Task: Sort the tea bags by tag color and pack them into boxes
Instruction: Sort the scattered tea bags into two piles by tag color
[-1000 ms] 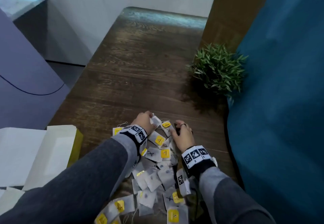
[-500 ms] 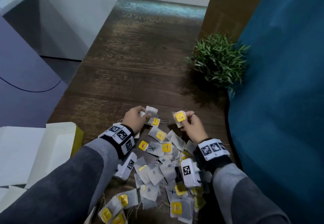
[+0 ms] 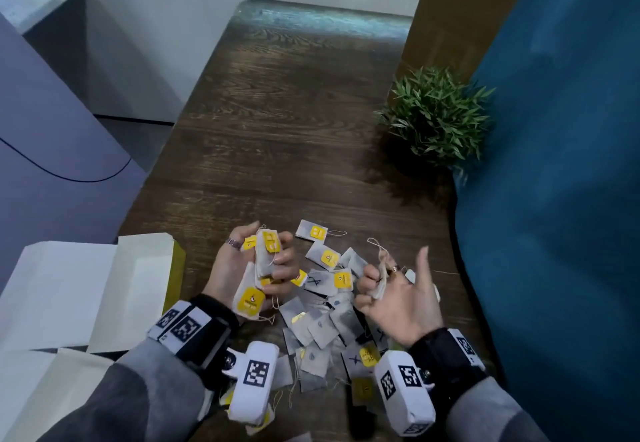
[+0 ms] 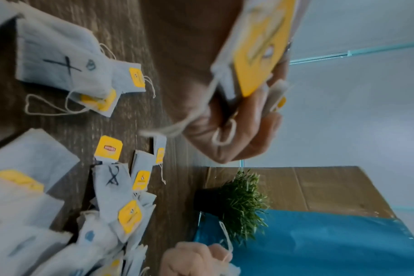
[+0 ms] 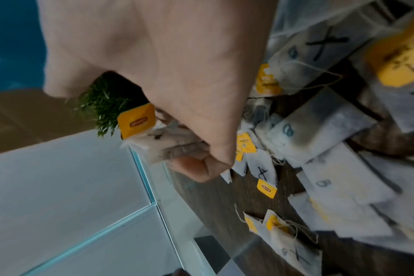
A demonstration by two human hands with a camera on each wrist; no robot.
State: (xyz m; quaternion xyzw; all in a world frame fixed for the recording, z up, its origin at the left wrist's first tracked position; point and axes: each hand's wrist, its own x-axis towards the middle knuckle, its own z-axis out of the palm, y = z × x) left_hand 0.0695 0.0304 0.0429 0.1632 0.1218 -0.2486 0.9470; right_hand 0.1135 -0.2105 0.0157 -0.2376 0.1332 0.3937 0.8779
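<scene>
Open white box (image 3: 138, 289) sits on the surface (image 3: 277, 112), left of the tea bag pile (image 3: 325, 306). Risk, judged: loose strings in the pile may snag and drag extra bags, or the bunch may slip apart on the way to the box. Left hand (image 3: 249, 268), just left of the pile, fingers curled around several yellow-tag bags (image 3: 265, 258). Right hand (image 3: 398, 289), right of the pile, palm up: inner fingers pinch one bag (image 3: 381, 279), thumb spread wide.
</scene>
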